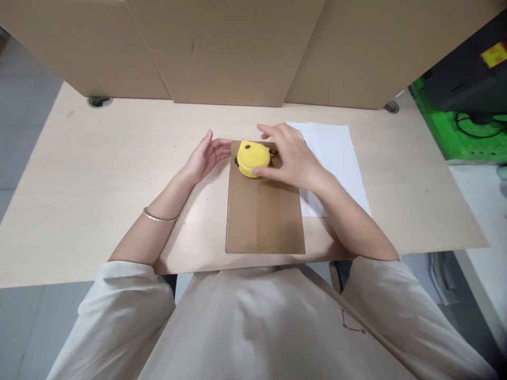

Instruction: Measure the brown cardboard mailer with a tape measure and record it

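A yellow tape measure (253, 158) with dark details lies near the far end of a flat brown cardboard piece (261, 221). My right hand (291, 153) arches around its right side, fingers and thumb spread apart. The thumb tip overlaps the lower right edge of the tape measure; whether it touches I cannot tell. To the left, my left hand (208, 158) rests on its side by the cardboard's left edge, fingers stretched out and nothing in them. A bracelet (160, 217) circles the left forearm.
Under my right forearm lies a white paper sheet (332, 153) with some print. Tall cardboard panels (225, 53) stand along the back of the pale table (99, 184). At the right is a green container (475, 140) with a dark object and cable. Cable holes (100, 101) sit at the back corners.
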`<state>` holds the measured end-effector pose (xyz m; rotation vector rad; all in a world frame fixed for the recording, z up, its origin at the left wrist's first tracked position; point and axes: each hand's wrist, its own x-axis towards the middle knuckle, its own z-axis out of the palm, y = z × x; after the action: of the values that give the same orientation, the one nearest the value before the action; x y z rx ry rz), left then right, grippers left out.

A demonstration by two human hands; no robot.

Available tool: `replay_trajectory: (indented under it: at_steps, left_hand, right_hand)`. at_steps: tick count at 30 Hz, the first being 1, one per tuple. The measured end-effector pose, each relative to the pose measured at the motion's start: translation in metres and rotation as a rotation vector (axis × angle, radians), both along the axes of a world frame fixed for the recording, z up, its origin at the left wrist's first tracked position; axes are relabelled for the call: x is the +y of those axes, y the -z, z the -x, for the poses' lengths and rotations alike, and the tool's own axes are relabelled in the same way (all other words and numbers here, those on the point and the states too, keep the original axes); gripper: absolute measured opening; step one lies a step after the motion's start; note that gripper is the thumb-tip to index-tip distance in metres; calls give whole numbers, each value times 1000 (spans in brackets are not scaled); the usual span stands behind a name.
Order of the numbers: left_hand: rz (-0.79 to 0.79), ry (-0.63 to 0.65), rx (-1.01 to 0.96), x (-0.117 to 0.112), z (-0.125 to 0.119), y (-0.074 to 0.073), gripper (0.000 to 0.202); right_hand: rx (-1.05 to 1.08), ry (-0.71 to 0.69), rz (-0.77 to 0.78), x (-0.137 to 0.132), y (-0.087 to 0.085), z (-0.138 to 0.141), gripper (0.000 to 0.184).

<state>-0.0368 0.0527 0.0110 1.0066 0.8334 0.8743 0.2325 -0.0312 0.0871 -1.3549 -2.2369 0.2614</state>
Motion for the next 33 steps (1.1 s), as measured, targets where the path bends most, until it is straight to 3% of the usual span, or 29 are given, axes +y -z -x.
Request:
replay_trajectory:
  at_steps: [3,6,8,11,17,20,24,33]
  left_hand:
    - [-2,-20,-9,1,-1,2,73]
    - [-3,-44,-9,1,-3,1,74]
    - [0,-61,0,-1,-4,0,75]
    - [-5,-98,8,-3,-8,-2,74]
    - [-15,-149,37,-6,-13,-5,73]
    - [-30,-166,64,-8,-15,-7,73]
    - [-53,-157,78,-10,-16,-8,74]
    - [-66,-113,95,-9,-13,-4,74]
  right_hand:
    - [30,273,84,-2,-2,-41,43]
    - [-291,607,401,-10,2,-70,42]
    - [-464,667,598,-18,9,-79,40]
    - [-425,575,666,-26,18,-86,33]
    - [420,325,637,-23,38,-95,34]
    - [746,293,585,-17,53,-91,49]
    - [848,355,611,-11,65,-87,55]
    - [820,351,555,-13,68,-88,49]
